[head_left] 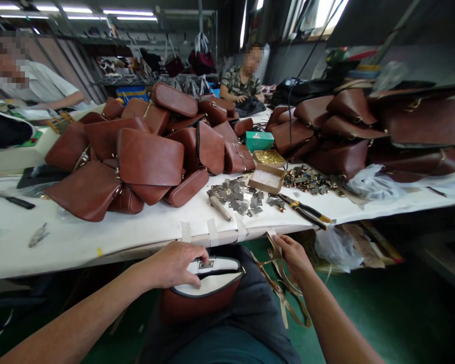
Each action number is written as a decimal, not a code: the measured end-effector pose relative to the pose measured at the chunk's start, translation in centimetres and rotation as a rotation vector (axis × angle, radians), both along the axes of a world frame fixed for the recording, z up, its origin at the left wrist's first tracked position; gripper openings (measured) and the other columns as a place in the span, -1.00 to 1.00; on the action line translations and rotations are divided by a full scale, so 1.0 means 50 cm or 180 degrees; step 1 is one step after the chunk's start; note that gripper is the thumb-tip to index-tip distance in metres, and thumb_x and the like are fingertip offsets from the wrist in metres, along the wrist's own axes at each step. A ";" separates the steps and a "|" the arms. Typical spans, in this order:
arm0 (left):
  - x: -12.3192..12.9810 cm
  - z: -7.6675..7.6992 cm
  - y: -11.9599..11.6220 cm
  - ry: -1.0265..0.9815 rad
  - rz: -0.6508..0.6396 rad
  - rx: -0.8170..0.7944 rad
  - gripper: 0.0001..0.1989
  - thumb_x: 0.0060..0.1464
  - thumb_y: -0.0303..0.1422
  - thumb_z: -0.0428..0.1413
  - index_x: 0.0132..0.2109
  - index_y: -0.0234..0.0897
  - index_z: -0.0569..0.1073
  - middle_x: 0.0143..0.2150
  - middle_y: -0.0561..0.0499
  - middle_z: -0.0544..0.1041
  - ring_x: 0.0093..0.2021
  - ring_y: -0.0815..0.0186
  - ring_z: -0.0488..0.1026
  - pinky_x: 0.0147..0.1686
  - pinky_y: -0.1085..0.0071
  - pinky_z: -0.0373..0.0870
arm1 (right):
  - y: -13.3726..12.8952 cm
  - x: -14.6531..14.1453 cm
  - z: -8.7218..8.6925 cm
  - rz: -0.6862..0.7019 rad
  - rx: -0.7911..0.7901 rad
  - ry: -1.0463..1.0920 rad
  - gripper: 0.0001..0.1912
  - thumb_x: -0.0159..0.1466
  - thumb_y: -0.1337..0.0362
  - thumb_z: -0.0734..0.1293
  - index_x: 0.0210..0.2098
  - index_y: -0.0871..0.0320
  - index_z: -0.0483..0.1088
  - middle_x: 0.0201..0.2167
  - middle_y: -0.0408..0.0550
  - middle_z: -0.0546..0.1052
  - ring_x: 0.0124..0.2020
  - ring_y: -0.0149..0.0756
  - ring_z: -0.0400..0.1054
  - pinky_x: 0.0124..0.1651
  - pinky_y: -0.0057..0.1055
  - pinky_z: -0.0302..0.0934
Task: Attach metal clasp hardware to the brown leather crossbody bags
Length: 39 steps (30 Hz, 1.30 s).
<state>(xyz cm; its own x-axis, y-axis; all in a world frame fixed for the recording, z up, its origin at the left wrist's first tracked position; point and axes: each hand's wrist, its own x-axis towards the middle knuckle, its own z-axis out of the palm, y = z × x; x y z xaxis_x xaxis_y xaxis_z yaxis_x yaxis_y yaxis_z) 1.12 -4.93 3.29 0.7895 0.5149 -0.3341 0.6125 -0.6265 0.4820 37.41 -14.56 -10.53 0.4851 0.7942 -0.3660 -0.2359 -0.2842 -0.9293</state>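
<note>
On my lap lies a brown leather bag (202, 306) with its mouth spread and its white lining showing. My left hand (176, 265) grips the bag's far rim between thumb and fingers, beside a small metal plate (207, 264) set in the white lining. At the table's front edge my right hand (294, 257) pinches a thin tan strip (273, 244). More narrow strips (284, 290) dangle below it in loose loops. Several short pieces of pale tape (213, 232) are stuck over the table edge between the two hands.
Brown bags (149, 156) are piled on the white table (79, 242), with another heap (341, 126) at right. Nearer are flat metal plates (237, 194), a worn rod (220, 208), pliers (307, 212) and small open boxes (266, 179). Two other people sit beyond.
</note>
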 end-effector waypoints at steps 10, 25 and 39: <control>0.012 -0.007 0.024 0.0053 -0.0260 0.0336 -0.59 -0.01 -0.30 0.34 0.02 -0.05 0.52 -0.01 0.03 0.65 -0.03 0.08 0.59 -0.06 0.37 0.37 | 0.010 0.001 0.011 0.0061 -0.0148 0.0103 -0.60 -0.01 -0.02 0.58 -0.36 0.17 0.61 -0.43 -0.01 0.65 -0.46 -0.19 0.48 -0.37 -0.32 0.37; -0.017 -0.039 0.047 -0.0298 -0.0186 -0.0040 -0.51 0.08 -0.42 0.21 0.17 -0.01 0.46 0.04 0.03 0.63 0.00 0.13 0.59 0.01 0.38 0.37 | 0.002 0.004 0.028 -0.0122 -0.0450 -0.0375 -0.52 -0.06 -0.04 0.64 -0.32 0.17 0.57 -0.59 -0.18 0.49 -0.63 -0.41 0.25 -0.56 -0.43 0.12; -0.058 -0.051 0.041 -0.0588 0.0003 -0.0211 -0.53 0.07 -0.40 0.22 0.15 -0.08 0.48 -0.01 0.03 0.62 -0.05 0.15 0.56 -0.06 0.40 0.35 | 0.071 -0.302 0.211 0.2840 0.0381 -0.2178 -0.74 0.31 0.09 0.41 -0.41 0.11 0.56 -0.55 -0.22 0.49 -0.50 -0.38 0.31 -0.44 -0.47 0.08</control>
<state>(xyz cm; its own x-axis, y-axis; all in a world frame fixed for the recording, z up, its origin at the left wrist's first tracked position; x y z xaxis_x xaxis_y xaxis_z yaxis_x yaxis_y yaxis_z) -1.79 -2.87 0.77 0.8400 0.4974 -0.2166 0.5104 -0.5891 0.6264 22.32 -10.98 0.01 -0.2037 0.9691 -0.1394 0.5756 0.0034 -0.8177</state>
